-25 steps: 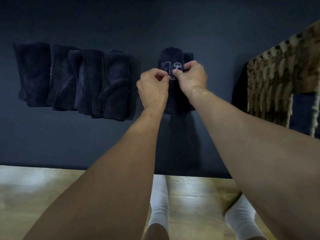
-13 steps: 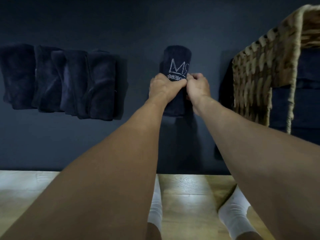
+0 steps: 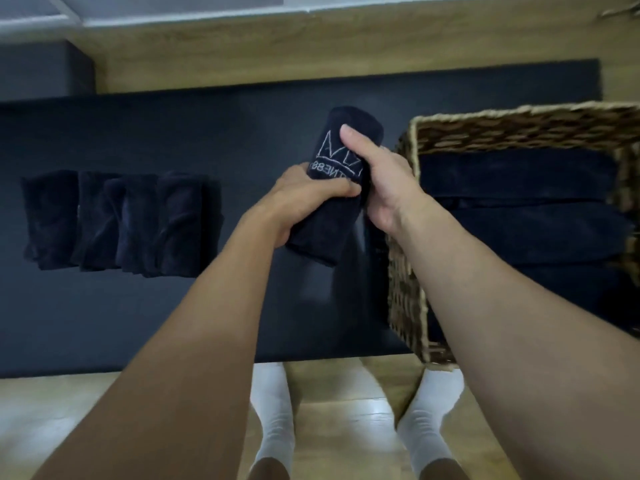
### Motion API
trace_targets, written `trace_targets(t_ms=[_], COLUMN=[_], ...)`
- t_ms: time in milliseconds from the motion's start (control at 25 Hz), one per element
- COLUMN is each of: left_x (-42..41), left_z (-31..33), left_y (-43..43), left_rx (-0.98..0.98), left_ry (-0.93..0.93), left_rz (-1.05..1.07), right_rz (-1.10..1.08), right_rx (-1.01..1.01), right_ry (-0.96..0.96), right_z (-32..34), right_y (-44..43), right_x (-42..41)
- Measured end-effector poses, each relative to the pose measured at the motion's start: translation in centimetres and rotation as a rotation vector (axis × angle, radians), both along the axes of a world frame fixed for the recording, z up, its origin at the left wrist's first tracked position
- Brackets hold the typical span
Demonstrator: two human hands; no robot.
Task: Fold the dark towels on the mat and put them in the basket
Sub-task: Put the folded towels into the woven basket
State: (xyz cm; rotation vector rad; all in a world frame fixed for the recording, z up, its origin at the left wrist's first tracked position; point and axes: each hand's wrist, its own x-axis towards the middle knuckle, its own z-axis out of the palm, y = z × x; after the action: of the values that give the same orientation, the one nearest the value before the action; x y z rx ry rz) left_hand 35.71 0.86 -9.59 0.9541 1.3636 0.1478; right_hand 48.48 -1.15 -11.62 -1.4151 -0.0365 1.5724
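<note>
I see the rolled dark towel (image 3: 341,150) over the mat (image 3: 138,323), just left of the basket (image 3: 519,126). The left hand (image 3: 304,195) grips its middle with curled fingers, and the right hand (image 3: 384,178) wraps round its right side. A row of folded towels (image 3: 117,223) lies further left on the mat. Stacked towels (image 3: 519,209) fill the basket.

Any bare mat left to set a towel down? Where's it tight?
Free: the mat between the row of folded towels and its near edge, and the strip beyond that row. Crowded: left hand and right hand grip the rolled towel close beside the basket, already lined with dark towels.
</note>
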Motion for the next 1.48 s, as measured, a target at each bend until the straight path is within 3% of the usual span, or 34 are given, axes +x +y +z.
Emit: trace_targets(t_ms=[200, 360, 520, 600, 680, 800, 960, 1080, 1200, 1320, 1480], left_x=[6.9, 15.0, 20.4, 20.8, 20.5, 19.6, 19.2, 19.3, 17.8, 14.6, 7.2], left_z=[4.5, 3.0, 0.7, -0.5, -1.4, -2.9, -4.0, -2.8, -0.4, 1.9, 4.6], left_y=[-5.9, -12.0, -15.2, -15.1, -14.3, -13.8, -13.4, -13.1, -12.8, -12.9, -12.3], left_rx=[-0.035, -0.106, -0.273, -0.386, -0.487, -0.552, -0.622, -0.729, -0.773, -0.643, -0.323], left_ry=[-0.307, -0.261, -0.203, -0.29, -0.373, -0.286, -0.123, -0.129, -0.12, -0.14, -0.23], left_rz=[0.172, 0.385, 0.9, 1.21, 1.371, 1.312, 1.099, 0.82, 0.546, 0.525, 0.611], right_rz=[-0.066, -0.013, 0.091, 0.143, 0.151, 0.135, 0.242, 0.355, 0.299, 0.194, 0.001], right_rx=[0.041, -0.071, -0.142, -0.152, -0.152, -0.176, -0.247, -0.318, -0.249, -0.236, -0.033], right_ry=[-0.134, -0.258, -0.305, -0.304, -0.333, -0.435, -0.741, -1.002, -1.008, -0.932, -1.062], right_z=[5.5, 4.5, 0.2, -2.2, -4.1, -6.3, -6.5, -4.6, -2.5, -0.6, 3.4], right_y=[-1.4, -4.2, -4.8, -4.1, -3.5, -3.1, -2.9, -2.5, -2.7, -3.5, -3.6], right_x=[8.6, 14.2, 15.0, 13.9, 13.0, 12.3, 12.2, 12.3, 10.2, 7.4, 1.6])
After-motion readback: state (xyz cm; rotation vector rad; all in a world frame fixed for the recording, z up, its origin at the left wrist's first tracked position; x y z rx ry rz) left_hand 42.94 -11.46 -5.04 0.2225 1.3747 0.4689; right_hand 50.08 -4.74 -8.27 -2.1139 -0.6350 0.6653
